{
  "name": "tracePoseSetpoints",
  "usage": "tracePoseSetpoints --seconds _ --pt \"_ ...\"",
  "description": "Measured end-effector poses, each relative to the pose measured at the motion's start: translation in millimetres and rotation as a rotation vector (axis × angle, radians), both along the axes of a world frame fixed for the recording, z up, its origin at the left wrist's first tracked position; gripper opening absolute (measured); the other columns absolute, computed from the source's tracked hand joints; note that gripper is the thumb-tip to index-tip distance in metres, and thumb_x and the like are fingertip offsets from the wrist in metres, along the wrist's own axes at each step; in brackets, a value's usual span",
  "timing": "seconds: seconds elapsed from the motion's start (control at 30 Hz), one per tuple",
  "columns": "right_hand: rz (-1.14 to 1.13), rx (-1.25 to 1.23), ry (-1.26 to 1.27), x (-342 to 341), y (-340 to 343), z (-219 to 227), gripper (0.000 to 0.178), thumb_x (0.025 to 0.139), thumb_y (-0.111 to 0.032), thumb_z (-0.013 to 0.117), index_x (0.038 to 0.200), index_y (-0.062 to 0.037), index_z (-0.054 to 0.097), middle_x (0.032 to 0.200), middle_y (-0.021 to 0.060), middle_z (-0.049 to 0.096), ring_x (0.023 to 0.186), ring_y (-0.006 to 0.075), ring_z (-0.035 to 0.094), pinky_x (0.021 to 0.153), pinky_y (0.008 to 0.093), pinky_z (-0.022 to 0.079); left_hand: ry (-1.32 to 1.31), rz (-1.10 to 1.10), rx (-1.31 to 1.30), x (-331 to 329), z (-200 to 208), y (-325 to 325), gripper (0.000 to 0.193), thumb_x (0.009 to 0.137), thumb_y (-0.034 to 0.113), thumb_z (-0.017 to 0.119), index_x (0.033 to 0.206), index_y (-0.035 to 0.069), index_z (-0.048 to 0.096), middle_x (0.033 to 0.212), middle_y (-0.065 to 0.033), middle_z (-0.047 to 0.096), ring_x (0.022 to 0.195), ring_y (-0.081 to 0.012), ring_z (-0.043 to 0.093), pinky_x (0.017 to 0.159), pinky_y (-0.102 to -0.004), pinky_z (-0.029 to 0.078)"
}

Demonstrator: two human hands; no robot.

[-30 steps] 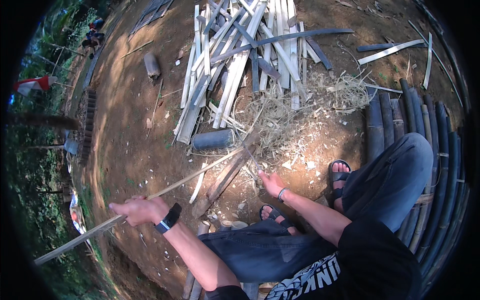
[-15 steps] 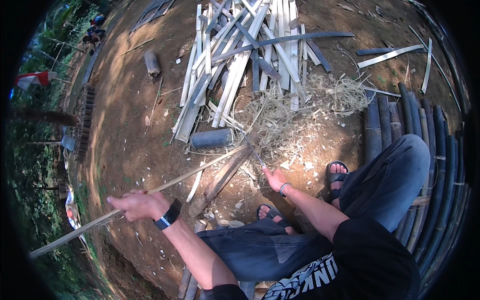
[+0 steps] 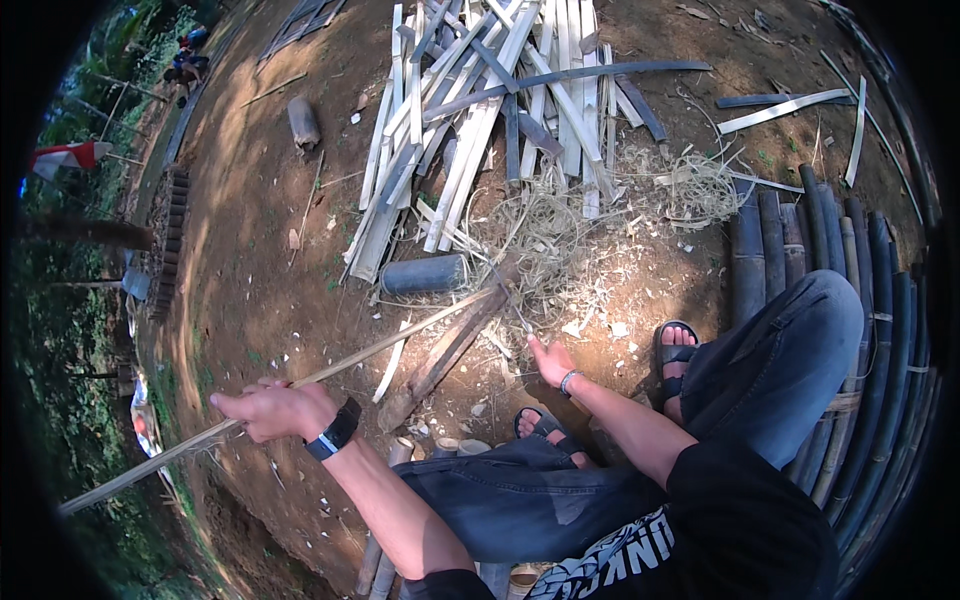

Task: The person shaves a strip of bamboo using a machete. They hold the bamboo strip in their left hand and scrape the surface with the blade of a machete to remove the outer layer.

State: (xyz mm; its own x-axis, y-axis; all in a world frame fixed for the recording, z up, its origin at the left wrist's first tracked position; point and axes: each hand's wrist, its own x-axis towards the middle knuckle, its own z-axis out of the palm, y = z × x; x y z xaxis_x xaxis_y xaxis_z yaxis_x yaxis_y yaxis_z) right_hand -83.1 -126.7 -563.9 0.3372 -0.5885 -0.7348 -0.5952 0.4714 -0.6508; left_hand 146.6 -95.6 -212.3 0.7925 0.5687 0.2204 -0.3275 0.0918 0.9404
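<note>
My left hand (image 3: 280, 410) is closed around a long, thin bamboo strip (image 3: 390, 341). The strip slants from the lower left up to the top end of a wooden block (image 3: 455, 350) resting on the ground. My right hand (image 3: 552, 362) is closed on the handle of a knife (image 3: 521, 317). Its narrow blade points up and away, close to the strip's far end where that meets the block. Whether the blade touches the strip is hard to tell. Curly bamboo shavings (image 3: 535, 235) lie just beyond the knife.
Split bamboo slats (image 3: 480, 130) are heaped at the far middle. A short dark bamboo piece (image 3: 425, 275) lies before them. Bamboo poles (image 3: 855, 330) form a platform on my right. Cut bamboo tubes (image 3: 445, 449) stand near my left leg. A distant person (image 3: 187, 62) appears at far left.
The knife blade has swung slightly to the right and my right hand has shifted a little. My left hand and the bamboo strip stay almost in place.
</note>
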Motion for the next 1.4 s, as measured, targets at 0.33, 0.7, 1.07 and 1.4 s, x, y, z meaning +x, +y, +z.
tracePoseSetpoints --seconds 0.33,0.7,1.07,1.4 --pt "-0.011 0.013 0.095 6.5 0.7 -32.0 0.078 0.087 -0.061 0.042 0.063 0.0119 0.055 0.058 0.0279 0.054 0.064 0.0343 0.062 0.067 0.0463 0.045 0.017 0.038 -0.016 -1.0 0.1 -4.8 0.047 0.088 0.039 0.055 0.059 0.008 0.036 0.056 -0.0014 0.032 0.049 -0.0174 0.033 0.047 -0.0324 0.030" --pt "0.117 -0.257 -0.071 9.1 32.9 6.4 0.079 0.086 -0.063 0.042 0.063 0.0112 0.057 0.055 0.0261 0.054 0.060 0.0353 0.061 0.061 0.0455 0.046 -0.082 0.038 0.106 16.2 -10.1 7.4 0.052 0.085 0.045 0.062 0.067 -0.001 0.046 0.056 -0.0071 0.043 0.050 -0.0211 0.045 0.047 -0.0341 0.040" --pt "0.059 -0.121 -0.114 11.2 27.8 13.6 0.075 0.087 -0.061 0.043 0.060 0.0080 0.056 0.053 0.0208 0.053 0.053 0.0313 0.055 0.059 0.0461 0.043 -0.159 -0.032 0.092 6.1 -1.7 -19.2 0.049 0.084 0.043 0.065 0.076 -0.003 0.051 0.056 -0.0056 0.042 0.047 -0.0170 0.042 0.044 -0.0299 0.038" --pt "-0.008 -0.171 -0.201 33.8 31.6 5.8 0.074 0.088 -0.057 0.045 0.056 0.0094 0.050 0.047 0.0213 0.044 0.047 0.0293 0.048 0.054 0.0470 0.040 -0.166 -0.099 0.010 11.8 -4.0 -24.2 0.053 0.095 0.051 0.040 0.063 0.009 0.033 0.057 -0.0030 0.034 0.046 -0.0140 0.034 0.042 -0.0282 0.033"
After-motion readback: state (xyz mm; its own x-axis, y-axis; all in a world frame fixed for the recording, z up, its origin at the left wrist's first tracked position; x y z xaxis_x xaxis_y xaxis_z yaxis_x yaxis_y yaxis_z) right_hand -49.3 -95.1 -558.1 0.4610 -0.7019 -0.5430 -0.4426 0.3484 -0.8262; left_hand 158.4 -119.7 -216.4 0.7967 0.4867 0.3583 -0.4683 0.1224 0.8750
